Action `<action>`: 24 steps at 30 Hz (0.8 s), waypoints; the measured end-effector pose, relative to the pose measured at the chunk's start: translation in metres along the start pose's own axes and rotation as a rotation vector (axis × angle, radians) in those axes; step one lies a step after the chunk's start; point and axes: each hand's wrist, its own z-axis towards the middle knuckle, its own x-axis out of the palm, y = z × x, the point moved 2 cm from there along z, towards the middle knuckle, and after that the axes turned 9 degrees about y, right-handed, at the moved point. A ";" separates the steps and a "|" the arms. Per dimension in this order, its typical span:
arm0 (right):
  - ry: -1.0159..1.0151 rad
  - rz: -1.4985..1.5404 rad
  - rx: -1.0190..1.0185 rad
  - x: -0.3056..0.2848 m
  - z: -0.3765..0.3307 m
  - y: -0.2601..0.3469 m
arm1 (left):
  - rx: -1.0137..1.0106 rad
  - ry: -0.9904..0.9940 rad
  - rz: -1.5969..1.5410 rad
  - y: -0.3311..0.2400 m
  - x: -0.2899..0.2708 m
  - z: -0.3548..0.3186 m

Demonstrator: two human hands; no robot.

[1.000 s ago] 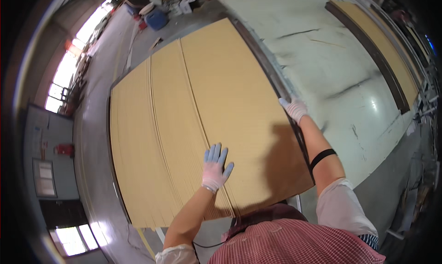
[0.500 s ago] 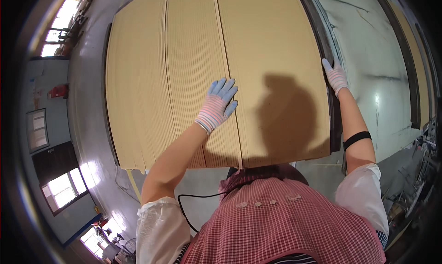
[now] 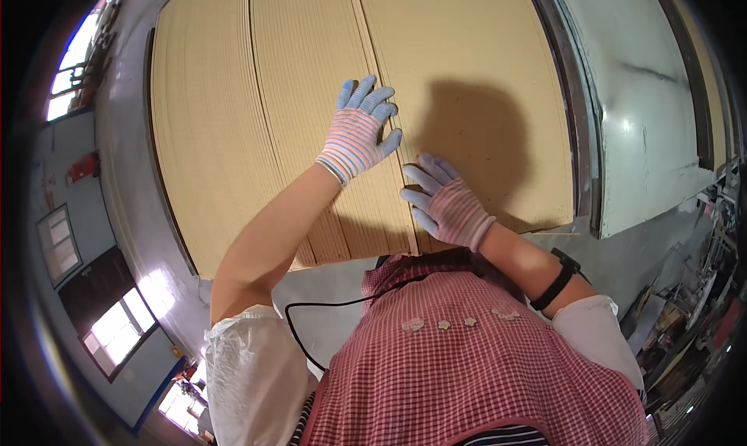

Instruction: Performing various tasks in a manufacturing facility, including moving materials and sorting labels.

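Observation:
A large tan cardboard sheet [image 3: 475, 33] with long parallel creases lies before me. My left hand [image 3: 359, 131], in a striped glove with pale blue fingertips, rests on it with fingers spread, beside the long seam [image 3: 398, 162] that runs away from me. Closer to the near edge, my right hand [image 3: 447, 201], gloved alike, lies on the cardboard just right of that seam. Its fingers are apart and point left toward the seam. Neither hand grasps anything. My head's shadow falls on the right-hand panel.
Dark rails [image 3: 564, 72] border the sheet on the right, and a pale flat surface [image 3: 650, 127] lies beyond them. Metal parts and scraps [image 3: 677, 306] clutter the far right. A wall with windows [image 3: 120, 329] stands at left. A black cord [image 3: 289, 325] hangs by my apron.
My right hand has left the sheet's right edge and come inward to the seam. My left hand has slid slightly farther away along the seam. The view has shifted a little.

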 end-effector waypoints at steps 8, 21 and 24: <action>0.031 -0.080 0.028 0.017 -0.006 -0.002 | -0.012 -0.006 -0.028 -0.004 0.003 -0.006; 0.033 -0.119 0.111 0.010 0.000 0.026 | -0.004 0.056 0.099 -0.012 0.011 -0.005; 0.006 -0.015 0.123 0.029 -0.007 0.027 | 0.013 0.063 0.106 -0.015 0.010 -0.001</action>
